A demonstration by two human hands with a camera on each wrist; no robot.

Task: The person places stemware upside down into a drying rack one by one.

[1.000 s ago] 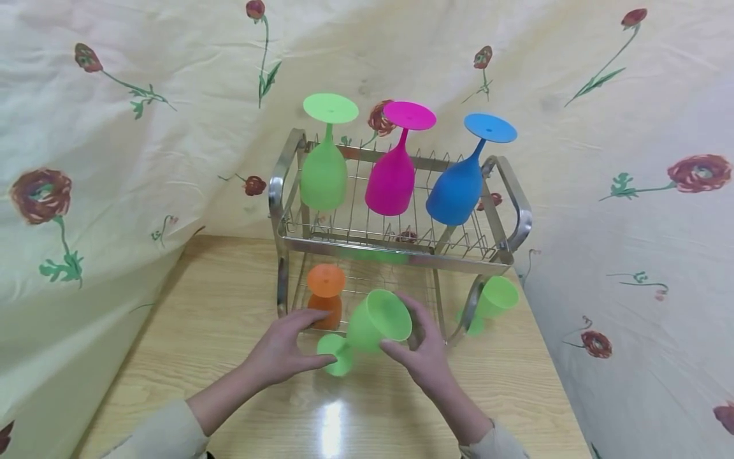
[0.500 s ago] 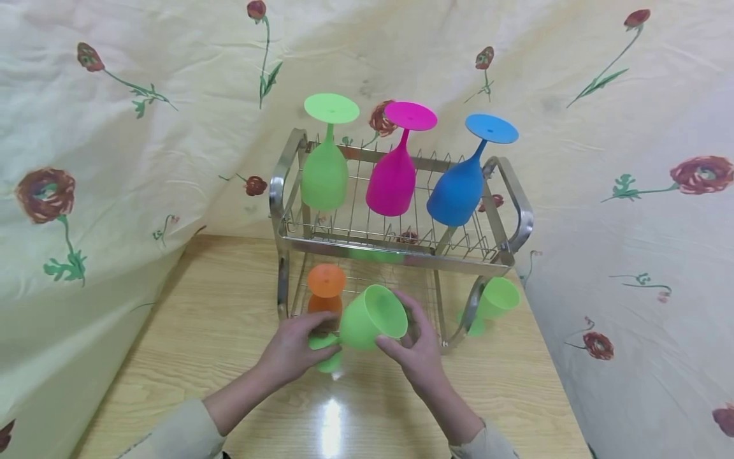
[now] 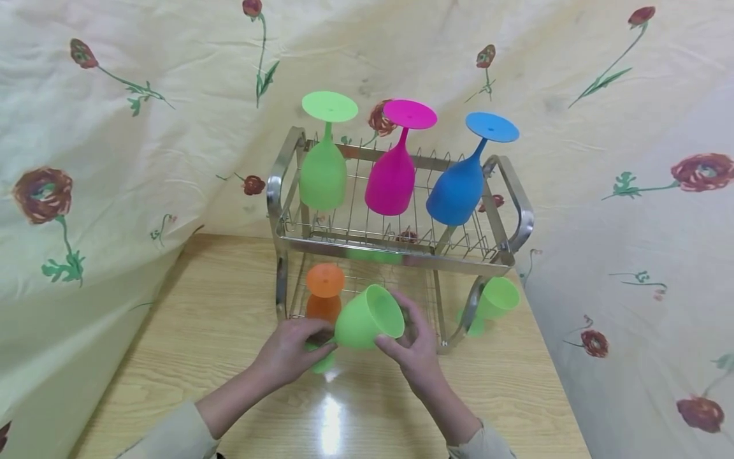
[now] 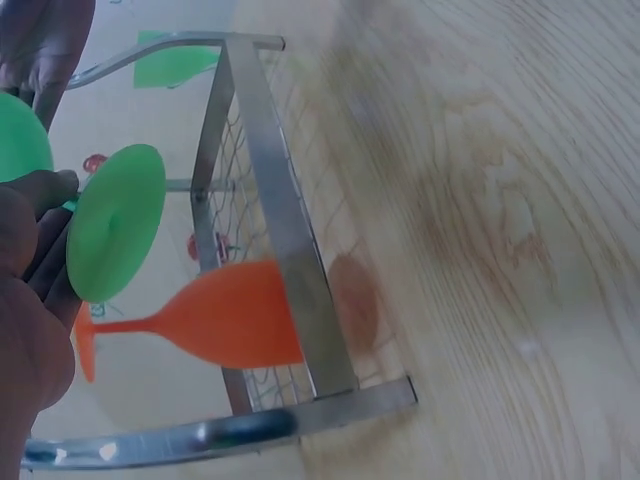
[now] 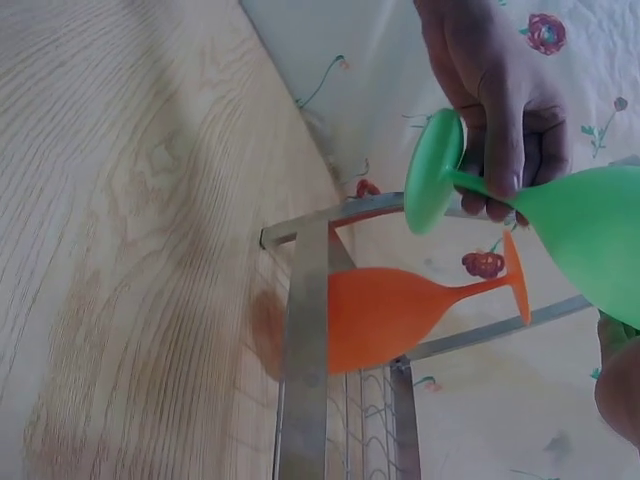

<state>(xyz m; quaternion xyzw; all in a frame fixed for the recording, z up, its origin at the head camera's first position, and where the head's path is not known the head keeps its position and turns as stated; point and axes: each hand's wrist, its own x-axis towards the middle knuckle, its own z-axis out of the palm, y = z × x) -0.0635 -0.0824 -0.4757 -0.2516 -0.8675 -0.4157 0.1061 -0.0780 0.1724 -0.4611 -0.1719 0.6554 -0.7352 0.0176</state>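
Note:
A green plastic goblet (image 3: 358, 322) is held in front of the rack, tilted, with its bowl's mouth facing right and toward me. My left hand (image 3: 289, 354) pinches its stem, which shows plainly in the right wrist view where that hand (image 5: 510, 110) has thumb and fingers on the stem beside the round foot (image 5: 434, 170). Around the bowl's right side curls my right hand (image 3: 417, 344), thumb near the rim. Just behind the left hand, an orange goblet (image 3: 325, 280) stands upside down on the rack's lower tier.
The two-tier metal dish rack (image 3: 367, 250) bears upturned green (image 3: 323, 175), magenta (image 3: 392, 178) and blue (image 3: 457, 191) goblets on top. Another green goblet (image 3: 500, 297) stands upright on the wooden table (image 3: 229, 280), right of the rack. Flowered cloth (image 3: 189, 127) hangs behind and at both sides.
My left hand has closed from beside the goblet onto its stem. The goblet has shifted slightly left and up, with the right hand moving along on its bowl.

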